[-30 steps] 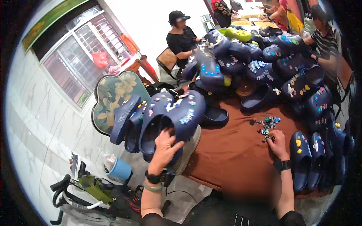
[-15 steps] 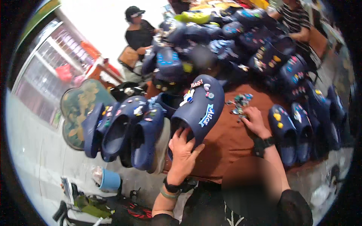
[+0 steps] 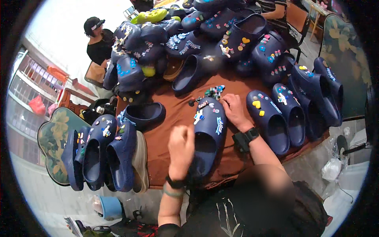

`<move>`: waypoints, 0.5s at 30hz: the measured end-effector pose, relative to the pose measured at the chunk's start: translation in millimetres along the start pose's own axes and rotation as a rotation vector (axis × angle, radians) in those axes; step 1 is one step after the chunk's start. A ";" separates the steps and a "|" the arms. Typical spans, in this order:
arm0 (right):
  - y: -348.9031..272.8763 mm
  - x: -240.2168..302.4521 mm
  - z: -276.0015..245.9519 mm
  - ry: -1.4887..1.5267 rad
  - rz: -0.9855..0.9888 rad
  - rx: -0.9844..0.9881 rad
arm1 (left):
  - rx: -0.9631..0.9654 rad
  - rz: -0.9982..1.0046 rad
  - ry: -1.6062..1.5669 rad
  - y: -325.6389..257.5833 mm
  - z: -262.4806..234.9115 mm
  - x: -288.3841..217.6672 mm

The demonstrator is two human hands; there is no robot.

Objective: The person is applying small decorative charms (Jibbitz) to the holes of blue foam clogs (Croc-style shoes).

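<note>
A navy clog (image 3: 211, 126) with coloured shoe charms on its toe lies on the brown cloth (image 3: 164, 130) in front of me, its opening toward me. My left hand (image 3: 181, 148) is closed in a loose fist just left of that clog, with no object showing in it. On the other side, my right hand (image 3: 236, 111) is beside the clog's toe, fingertips drawn together; whatever they may hold is hidden. A small heap of loose shoe charms (image 3: 215, 92) sits just past the toe, close to the right fingertips.
Decorated navy clogs (image 3: 268, 118) stand in rows at the right and left (image 3: 99, 134). A large pile of clogs (image 3: 189, 43) covers the far side. A plain clog (image 3: 144, 114) lies at left. A person (image 3: 98, 43) sits beyond; a blue bin (image 3: 110, 207) stands on the floor.
The clog has come down from my left hand onto the cloth, and that hand has let it go and closed. My right hand has moved in beside its toe. The view has shifted.
</note>
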State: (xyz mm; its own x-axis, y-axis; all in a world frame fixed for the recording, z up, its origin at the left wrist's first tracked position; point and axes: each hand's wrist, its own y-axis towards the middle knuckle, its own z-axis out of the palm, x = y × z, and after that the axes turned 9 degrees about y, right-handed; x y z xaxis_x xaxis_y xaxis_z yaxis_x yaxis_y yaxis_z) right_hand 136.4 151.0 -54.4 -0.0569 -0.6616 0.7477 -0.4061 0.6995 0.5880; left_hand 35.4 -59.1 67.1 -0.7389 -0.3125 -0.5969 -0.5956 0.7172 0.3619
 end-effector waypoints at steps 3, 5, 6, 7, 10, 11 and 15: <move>2.6 23.3 -12.4 -0.124 -0.107 -0.039 | 0.175 -0.094 0.041 38.2 20.1 13.3; 7.5 30.9 -30.7 -0.145 -0.037 0.030 | 0.463 -0.108 0.069 55.1 33.6 4.3; 4.3 35.3 -32.2 -0.042 0.050 0.083 | 0.593 -0.103 -0.058 59.1 44.8 20.7; 4.0 69.4 -36.3 0.005 0.250 0.081 | 0.545 0.003 -0.122 59.0 54.3 47.1; -18.1 71.8 -26.9 -0.013 0.436 0.544 | 0.509 -0.106 0.207 43.1 25.1 30.9; -26.3 73.7 -24.4 -0.046 0.305 0.612 | 0.527 -0.113 0.277 37.0 24.2 36.9; -29.9 80.4 -24.9 0.086 0.319 0.863 | 0.712 -0.217 0.463 23.4 8.7 21.0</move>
State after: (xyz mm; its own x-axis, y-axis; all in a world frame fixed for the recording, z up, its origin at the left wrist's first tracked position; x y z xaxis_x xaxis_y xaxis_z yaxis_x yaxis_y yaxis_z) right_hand 166.7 83.6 -4.1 -0.2290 -0.4251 0.8757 -0.9237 0.3787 -0.0578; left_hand 8.8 -43.4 56.8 -0.7775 -0.5981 -0.1943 -0.5142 0.7825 -0.3512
